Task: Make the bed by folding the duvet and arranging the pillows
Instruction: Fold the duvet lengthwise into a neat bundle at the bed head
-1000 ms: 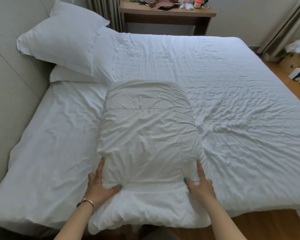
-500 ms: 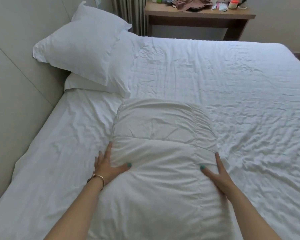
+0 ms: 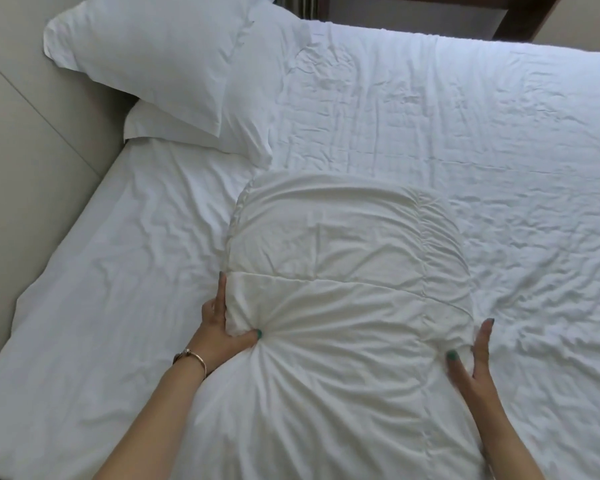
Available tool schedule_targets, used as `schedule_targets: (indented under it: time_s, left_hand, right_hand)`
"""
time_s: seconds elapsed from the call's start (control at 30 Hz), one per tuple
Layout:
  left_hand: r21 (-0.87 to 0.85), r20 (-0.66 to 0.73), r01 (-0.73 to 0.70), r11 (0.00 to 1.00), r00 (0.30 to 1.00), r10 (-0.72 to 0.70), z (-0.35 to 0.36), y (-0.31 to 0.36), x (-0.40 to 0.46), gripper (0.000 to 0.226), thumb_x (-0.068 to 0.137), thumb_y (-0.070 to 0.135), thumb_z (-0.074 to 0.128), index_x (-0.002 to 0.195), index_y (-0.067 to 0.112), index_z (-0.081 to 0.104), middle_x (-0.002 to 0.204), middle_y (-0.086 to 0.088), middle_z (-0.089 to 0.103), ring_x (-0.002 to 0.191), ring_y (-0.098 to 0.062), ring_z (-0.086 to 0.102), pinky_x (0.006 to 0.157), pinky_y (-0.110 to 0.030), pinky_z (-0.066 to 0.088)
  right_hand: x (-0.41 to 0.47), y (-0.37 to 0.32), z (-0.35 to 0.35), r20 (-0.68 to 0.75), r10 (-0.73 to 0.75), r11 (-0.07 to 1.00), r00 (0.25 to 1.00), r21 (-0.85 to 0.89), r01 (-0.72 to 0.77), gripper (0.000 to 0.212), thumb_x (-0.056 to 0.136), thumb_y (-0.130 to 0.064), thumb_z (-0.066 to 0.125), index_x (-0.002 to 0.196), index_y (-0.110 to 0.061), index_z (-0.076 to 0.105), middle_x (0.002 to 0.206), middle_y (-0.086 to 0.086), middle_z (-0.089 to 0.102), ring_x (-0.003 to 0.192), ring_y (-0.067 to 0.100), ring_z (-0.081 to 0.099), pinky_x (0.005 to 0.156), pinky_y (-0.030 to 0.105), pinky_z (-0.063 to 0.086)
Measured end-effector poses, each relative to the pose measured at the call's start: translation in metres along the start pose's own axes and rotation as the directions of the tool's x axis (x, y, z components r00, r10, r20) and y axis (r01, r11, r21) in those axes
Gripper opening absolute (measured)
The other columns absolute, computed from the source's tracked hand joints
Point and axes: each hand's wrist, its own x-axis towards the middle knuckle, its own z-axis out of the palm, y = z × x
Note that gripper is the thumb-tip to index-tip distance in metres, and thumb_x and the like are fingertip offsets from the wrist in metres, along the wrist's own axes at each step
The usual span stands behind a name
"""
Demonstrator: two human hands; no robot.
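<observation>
A folded white duvet (image 3: 343,306) lies in a thick bundle on the white bed sheet (image 3: 118,271), running from the near edge toward the middle. My left hand (image 3: 219,327) pinches the bundle's left edge, thumb pressed in so the fabric puckers around it. On the right edge my right hand (image 3: 471,362) grips the side, thumb on top and fingers along the flank. Two white pillows (image 3: 160,60) are stacked at the far left against the headboard.
A padded beige headboard (image 3: 32,150) runs along the left side. A dark wooden table leg (image 3: 520,15) shows past the far edge of the bed. The wrinkled sheet spreads out to the right of the duvet.
Both hands slid forward along the duvet's sides and now grip its edges. The view has moved closer over the bed, so the table top is out of sight.
</observation>
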Motion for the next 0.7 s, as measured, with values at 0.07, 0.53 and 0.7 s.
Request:
schedule_targets:
  time_s: [0.07, 0.53, 0.7]
  left_hand:
    - [-0.023, -0.003, -0.018, 1.000, 1.000, 0.018, -0.001, 0.002, 0.000, 0.123, 0.071, 0.043, 0.080, 0.126, 0.068, -0.027, 0.142, -0.002, 0.022, 0.130, -0.020, 0.037, 0.109, -0.037, 0.032]
    - [-0.001, 0.040, -0.102, 0.995, 0.994, 0.102, 0.016, -0.009, 0.046, 0.106, 0.048, 0.071, 0.075, 0.124, 0.072, 0.002, 0.118, 0.001, 0.034, 0.104, -0.023, 0.054, 0.089, -0.030, 0.045]
    - [-0.046, -0.082, -0.259, 0.965, 0.963, 0.255, 0.001, 0.007, 0.010, 0.092, 0.053, 0.062, 0.073, 0.129, 0.061, 0.022, 0.121, 0.004, 0.044, 0.104, -0.014, 0.050, 0.088, -0.031, 0.045]
  right_hand:
    - [0.000, -0.001, -0.001, 0.008, 0.007, 1.000, 1.000, -0.030, -0.007, 0.121, 0.039, -0.091, 0.064, 0.134, -0.067, -0.007, 0.151, -0.028, 0.002, 0.136, -0.006, 0.015, 0.114, 0.029, 0.019]
    - [0.020, 0.016, 0.040, -0.111, 0.097, 0.962, 0.989, -0.244, -0.121, 0.117, 0.043, -0.068, 0.084, 0.136, -0.072, 0.012, 0.145, 0.013, 0.035, 0.127, 0.032, 0.044, 0.104, 0.054, 0.039]
    - [-0.020, -0.016, 0.052, -0.163, -0.148, 0.970, 0.975, -0.216, 0.111, 0.100, 0.068, -0.019, 0.087, 0.137, -0.062, 0.027, 0.132, -0.006, 0.035, 0.119, 0.009, 0.040, 0.105, 0.035, 0.035]
